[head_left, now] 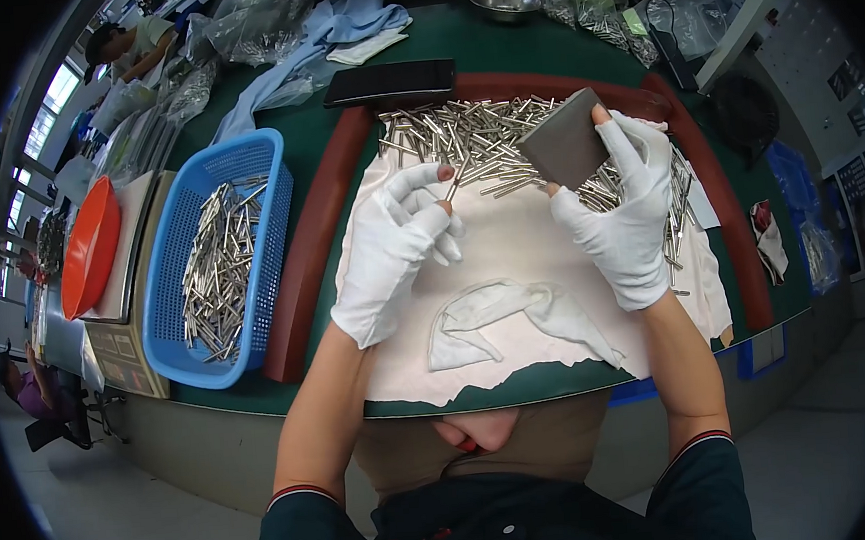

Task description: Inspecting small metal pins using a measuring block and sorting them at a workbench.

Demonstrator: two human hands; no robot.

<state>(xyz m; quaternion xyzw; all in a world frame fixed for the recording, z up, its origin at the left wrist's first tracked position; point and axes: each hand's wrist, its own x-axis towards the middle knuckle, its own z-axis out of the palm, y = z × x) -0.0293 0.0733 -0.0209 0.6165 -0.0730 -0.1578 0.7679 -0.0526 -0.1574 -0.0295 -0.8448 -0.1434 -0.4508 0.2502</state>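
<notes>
My left hand [397, 234], in a white glove with bare fingertips, pinches a thin metal pin [456, 183] between thumb and forefinger above the pale cloth. Its other fingers curl loosely. In my right hand [624, 214], gloved the same way, a flat grey-brown block [566, 140], which looks like a sanding sponge, is held by its edges, tilted. The block and the pin are apart. Behind and partly under the block lies a heap of shiny metal pins [473, 137]. More pins lie beside my right hand. The pale cloth [510, 234] spreads beneath both hands.
Dark red padded bars [321, 248] border the cloth. A blue basket [159, 279] of pins stands left, beside a red tray [92, 249]. A folded white cloth [500, 300] lies nearest me. Behind are a black phone-like slab [389, 82], a metal bowl [504, 2] and plastic bags.
</notes>
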